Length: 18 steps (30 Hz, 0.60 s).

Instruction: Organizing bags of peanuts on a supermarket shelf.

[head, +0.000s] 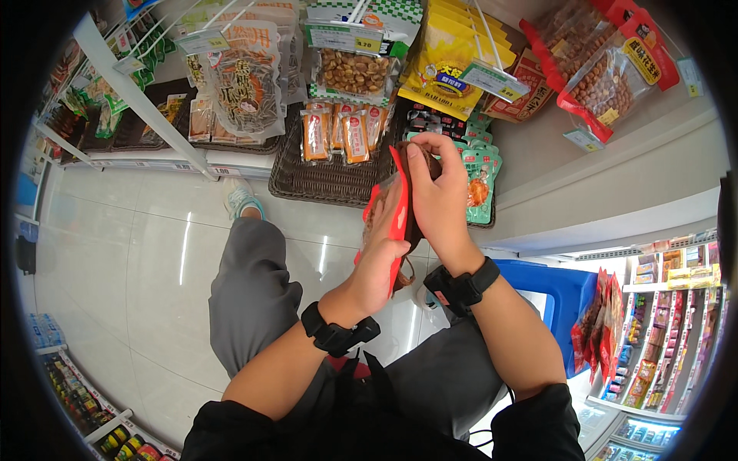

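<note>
My left hand (377,265) holds a clear snack bag with red edges (399,216) upright, its thumb over the near side and its fingers behind the clear film. Against the bag's right face lies a brown item, apparently a folded cloth (413,222), with a loop hanging below. My right hand (441,193) pinches the top of this brown item between thumb and fingers, close to the bag's upper edge. Most of the bag's contents are hidden by the edge-on angle. Just beyond my right hand are green snack packets (479,187) in a wicker basket.
A dark wicker tray (328,183) holds several orange packets (315,135). Above hang seed bags (245,86), bean bags (354,72), yellow bags (447,63) and red peanut bags (611,86) on hooks with price tags. A blue plastic stool (568,288) stands at right, near hanging red bags (599,331).
</note>
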Available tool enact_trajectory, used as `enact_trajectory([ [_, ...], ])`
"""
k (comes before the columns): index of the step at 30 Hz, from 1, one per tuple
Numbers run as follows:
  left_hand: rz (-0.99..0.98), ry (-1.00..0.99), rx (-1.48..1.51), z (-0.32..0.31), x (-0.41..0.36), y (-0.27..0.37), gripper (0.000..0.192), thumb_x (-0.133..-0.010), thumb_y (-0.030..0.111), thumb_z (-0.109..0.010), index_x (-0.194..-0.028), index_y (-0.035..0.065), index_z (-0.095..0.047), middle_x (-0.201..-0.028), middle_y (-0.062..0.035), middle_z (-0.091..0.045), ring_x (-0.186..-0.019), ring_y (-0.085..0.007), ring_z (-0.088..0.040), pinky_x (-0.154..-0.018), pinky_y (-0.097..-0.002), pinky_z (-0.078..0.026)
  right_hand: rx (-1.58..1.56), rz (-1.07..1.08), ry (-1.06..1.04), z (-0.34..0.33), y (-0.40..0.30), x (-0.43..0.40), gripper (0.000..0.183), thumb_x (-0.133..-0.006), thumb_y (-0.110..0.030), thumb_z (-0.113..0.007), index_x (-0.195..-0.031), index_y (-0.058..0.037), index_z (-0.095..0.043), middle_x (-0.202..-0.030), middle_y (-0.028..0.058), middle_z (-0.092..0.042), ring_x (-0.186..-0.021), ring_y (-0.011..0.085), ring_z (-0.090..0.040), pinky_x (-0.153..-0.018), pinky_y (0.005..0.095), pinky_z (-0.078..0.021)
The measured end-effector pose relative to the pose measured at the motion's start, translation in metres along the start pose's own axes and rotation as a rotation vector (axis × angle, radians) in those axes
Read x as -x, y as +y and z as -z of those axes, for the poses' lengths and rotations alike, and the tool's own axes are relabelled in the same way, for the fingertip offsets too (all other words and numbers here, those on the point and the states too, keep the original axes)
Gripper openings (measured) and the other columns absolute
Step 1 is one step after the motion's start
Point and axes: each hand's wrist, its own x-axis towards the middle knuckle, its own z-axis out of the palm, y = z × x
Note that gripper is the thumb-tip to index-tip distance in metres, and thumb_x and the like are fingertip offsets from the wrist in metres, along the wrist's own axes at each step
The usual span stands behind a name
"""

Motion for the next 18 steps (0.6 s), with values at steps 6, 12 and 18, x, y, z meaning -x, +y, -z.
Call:
enact_trajectory([
  [6,0.024,0.077,0.156,-0.019,-0.004,0.028,0.07,-0.085,0.015,-0.036,-0.152,0.0015,-0.018,-0.152,-0.013,-0.028,-0.142,-0.0243,-0.024,-0.116,-0.0359,-0.017,-0.02,-0.015,-0.018,-0.008,0.006,0.009,0.008,-0.089,-0.005,-0.062,-0.093,0.0007,-0.06,-0.086,0.0095,-0.056,-0.075,0.0179,-0.053,-0.069,0.03,-0.0441],
  [12,0.023,0.325,0.572,-0.016,-0.007,0.028,0.035,-0.096,0.027,-0.043,-0.12,0.004,-0.053,-0.111,-0.007,-0.061,-0.104,-0.0158,-0.058,-0.092,-0.03,-0.044,0.017,0.062,-0.092,-0.019,-0.007,0.031,0.007,-0.089,-0.004,-0.061,-0.095,0.0009,-0.06,-0.087,0.0113,-0.054,-0.076,0.0227,-0.054,-0.069,0.031,-0.0437],
  [18,-0.079,0.117,0.838,0.011,-0.011,0.014,0.031,-0.096,0.027,-0.043,-0.109,0.0038,-0.057,-0.106,-0.0081,-0.062,-0.101,-0.0179,-0.059,-0.092,-0.0313,-0.044,-0.117,-0.064,-0.187,-0.02,-0.016,0.044,0.01,-0.091,-0.005,-0.059,-0.097,0.0021,-0.06,-0.093,0.0131,-0.057,-0.086,0.0234,-0.059,-0.077,0.0306,-0.0455],
])
